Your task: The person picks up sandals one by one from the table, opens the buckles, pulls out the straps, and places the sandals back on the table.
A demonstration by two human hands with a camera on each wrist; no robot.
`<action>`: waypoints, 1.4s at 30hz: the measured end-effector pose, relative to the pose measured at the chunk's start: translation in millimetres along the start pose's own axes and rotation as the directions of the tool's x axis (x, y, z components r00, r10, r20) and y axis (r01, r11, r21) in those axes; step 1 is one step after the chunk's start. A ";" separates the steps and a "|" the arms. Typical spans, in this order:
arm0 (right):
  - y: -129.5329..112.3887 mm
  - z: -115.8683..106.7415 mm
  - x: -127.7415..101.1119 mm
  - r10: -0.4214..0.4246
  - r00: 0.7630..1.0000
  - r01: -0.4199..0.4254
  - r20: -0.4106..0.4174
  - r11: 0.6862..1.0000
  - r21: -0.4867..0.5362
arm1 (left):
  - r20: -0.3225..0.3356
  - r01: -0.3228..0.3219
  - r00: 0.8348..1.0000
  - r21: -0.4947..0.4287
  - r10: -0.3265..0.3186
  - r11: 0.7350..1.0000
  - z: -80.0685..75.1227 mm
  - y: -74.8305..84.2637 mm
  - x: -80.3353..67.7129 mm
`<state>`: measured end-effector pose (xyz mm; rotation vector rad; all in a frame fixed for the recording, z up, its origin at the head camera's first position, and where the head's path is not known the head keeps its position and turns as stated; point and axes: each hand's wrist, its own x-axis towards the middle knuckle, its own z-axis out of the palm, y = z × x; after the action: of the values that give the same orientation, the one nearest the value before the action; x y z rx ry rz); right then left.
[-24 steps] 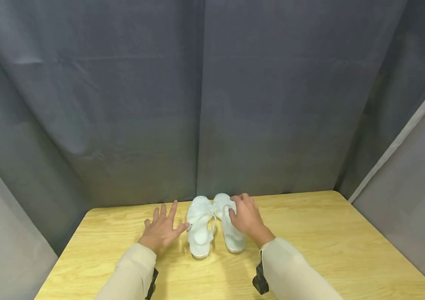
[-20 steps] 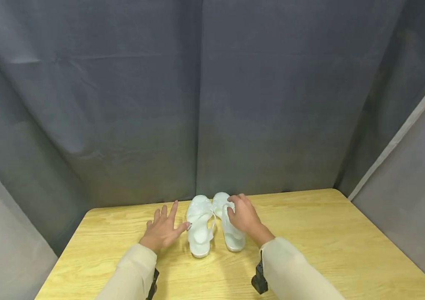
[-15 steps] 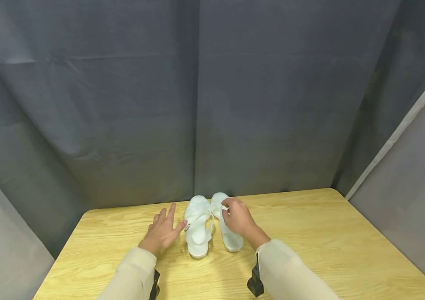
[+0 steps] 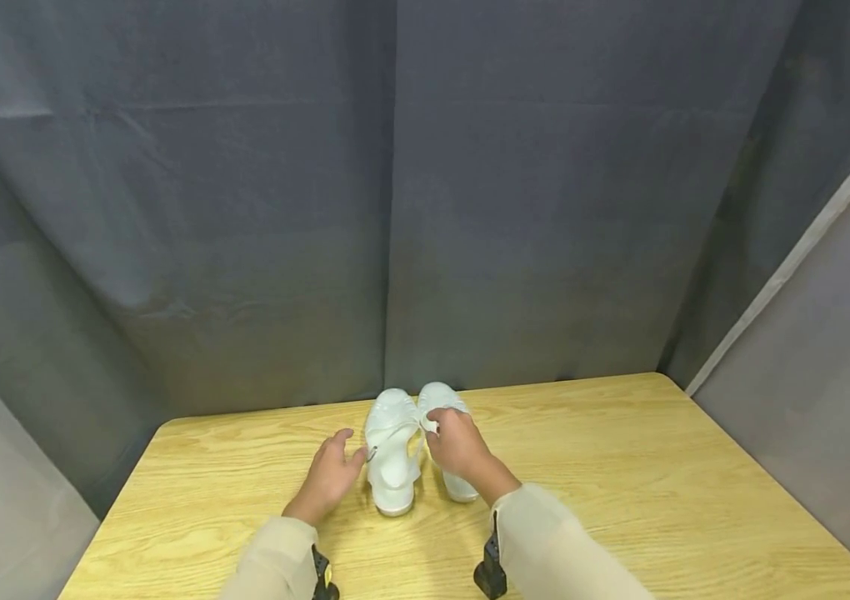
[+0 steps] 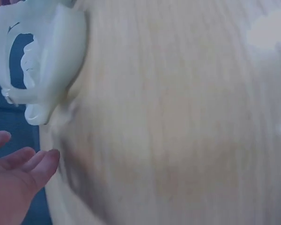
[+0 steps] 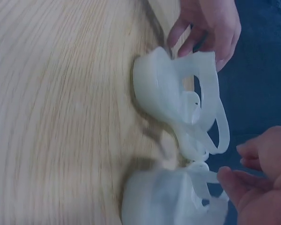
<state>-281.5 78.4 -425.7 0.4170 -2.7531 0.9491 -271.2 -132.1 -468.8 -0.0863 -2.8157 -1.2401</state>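
The left hand [image 4: 331, 477] lies with loose fingers, touching the left side of the left sandal [image 4: 390, 450]. The right hand [image 4: 458, 446] pinches a strap of the right sandal [image 4: 442, 400]. Both sandals sit near the table's [image 4: 657, 500] far edge, with lots of bare wood on each side.

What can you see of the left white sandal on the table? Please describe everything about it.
The left sandal is pale white, seemingly soft translucent plastic, with a broad toe band, a thin heel strap and a small metal buckle. It stands upright on the wooden table, toe toward the curtain, close beside the right sandal. The left hand rests at its outer side; whether it touches is unclear.
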 end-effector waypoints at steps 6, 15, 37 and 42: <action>-6.0 13.7 -0.3 0.104 0.994 -0.104 0.027 0.995 0.002 | 0.014 0.029 1.000 -0.155 -0.028 0.987 10.9 -3.9 -4.9; -11.7 23.5 -0.6 0.159 0.986 -0.158 0.055 0.987 -0.017 | -0.064 0.046 0.996 -0.242 -0.063 0.969 19.1 1.2 -4.8; -14.6 33.0 -1.8 0.149 0.989 -0.150 0.018 0.987 0.050 | -0.106 0.028 0.993 -0.270 -0.059 0.962 23.0 9.3 -7.5; -11.4 32.3 -3.4 0.143 0.990 -0.142 0.002 0.985 0.100 | -0.115 0.023 0.992 -0.259 -0.054 0.966 22.8 9.2 -7.5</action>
<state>-277.7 50.3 -445.1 0.2345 -2.7693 1.1244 -263.7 -109.2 -478.0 0.0313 -2.5529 -1.5569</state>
